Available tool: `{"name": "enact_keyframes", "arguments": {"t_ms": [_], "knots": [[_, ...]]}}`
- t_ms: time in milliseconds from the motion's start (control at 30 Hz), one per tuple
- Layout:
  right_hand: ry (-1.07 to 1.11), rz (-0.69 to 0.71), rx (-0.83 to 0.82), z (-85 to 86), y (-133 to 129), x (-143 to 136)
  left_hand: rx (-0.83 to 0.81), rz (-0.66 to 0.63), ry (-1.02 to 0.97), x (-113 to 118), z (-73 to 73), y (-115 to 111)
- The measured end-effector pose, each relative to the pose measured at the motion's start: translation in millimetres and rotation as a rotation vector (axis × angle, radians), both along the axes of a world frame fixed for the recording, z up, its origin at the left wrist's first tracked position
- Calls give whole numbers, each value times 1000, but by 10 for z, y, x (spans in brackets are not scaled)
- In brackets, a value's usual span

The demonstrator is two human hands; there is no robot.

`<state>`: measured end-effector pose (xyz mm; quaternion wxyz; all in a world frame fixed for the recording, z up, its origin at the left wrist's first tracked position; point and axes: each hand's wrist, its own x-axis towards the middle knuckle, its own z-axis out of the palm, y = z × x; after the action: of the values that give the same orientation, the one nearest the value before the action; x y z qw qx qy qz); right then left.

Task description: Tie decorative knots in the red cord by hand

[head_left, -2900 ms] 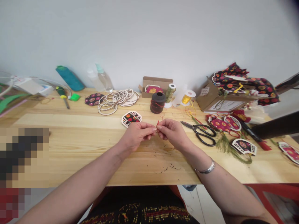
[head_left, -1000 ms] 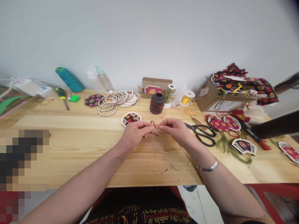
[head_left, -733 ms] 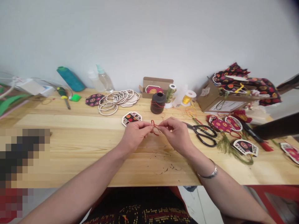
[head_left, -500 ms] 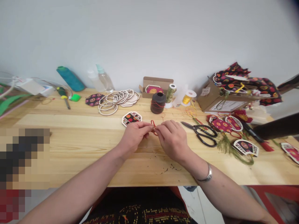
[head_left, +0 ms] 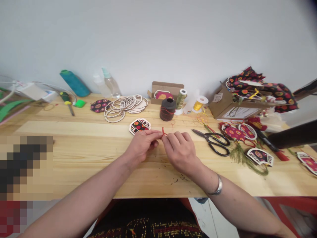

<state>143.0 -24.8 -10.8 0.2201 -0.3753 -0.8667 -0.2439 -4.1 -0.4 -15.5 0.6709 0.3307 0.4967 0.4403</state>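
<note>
Red cord (head_left: pixel 163 133) at frame centre, pinched btwn both hands. Left hand (head_left: pixel 142 147) fingertips clamped on it from left; right hand (head_left: pixel 179 152) clamped from right. Short end sticks up; hands equally near.

right hand (head_left: pixel 181 152) rolled palm-down, red cord (head_left: pixel 163 133) (loop) hidden

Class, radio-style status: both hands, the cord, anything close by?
Left hand and right hand pinch red cord together above table. Scissors right, patterned piece behind. Nothing between.
</note>
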Motion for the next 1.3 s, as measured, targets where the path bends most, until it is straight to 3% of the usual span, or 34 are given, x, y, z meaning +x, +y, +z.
{"name": "enact_keyframes", "arguments": {"t_ms": [467, 567, 633, 700, 800, 867, 933, 1000, 1067, 1300], "knots": [[-82, 27, -34, -28, -83, -80, -10, 29, -120, 7, -36, 16], [-60, 112, -38, -19, -94, -64, -10, 26, -129, 2, -47, 11], [67, 195, -93, -14, -74, -38, -11, 25, -116, -2, -43, 6], [334, 215, -206, -13, -22, -5, 5, 31, -87, -4, -33, 5], [820, 82, -489, -27, 108, 41, 42, 23, -33, 2, -15, 5], [1060, -48, -801, -46, 199, 61, 48, 4, -14, 10, -8, 4], [1223, -60, -1130, -64, 260, 66, 51, -2, -8, 18, -6, -1], [1322, -22, -1348, -72, 281, 57, 59, -4, 1, 24, -4, -6], [1385, 7, -1437, -67, 271, 41, 65, -10, 12, 28, 2, -11], [1496, 37, -1477, -78, 257, 21, 82, -65, 49, 37, 27, -24]]}}
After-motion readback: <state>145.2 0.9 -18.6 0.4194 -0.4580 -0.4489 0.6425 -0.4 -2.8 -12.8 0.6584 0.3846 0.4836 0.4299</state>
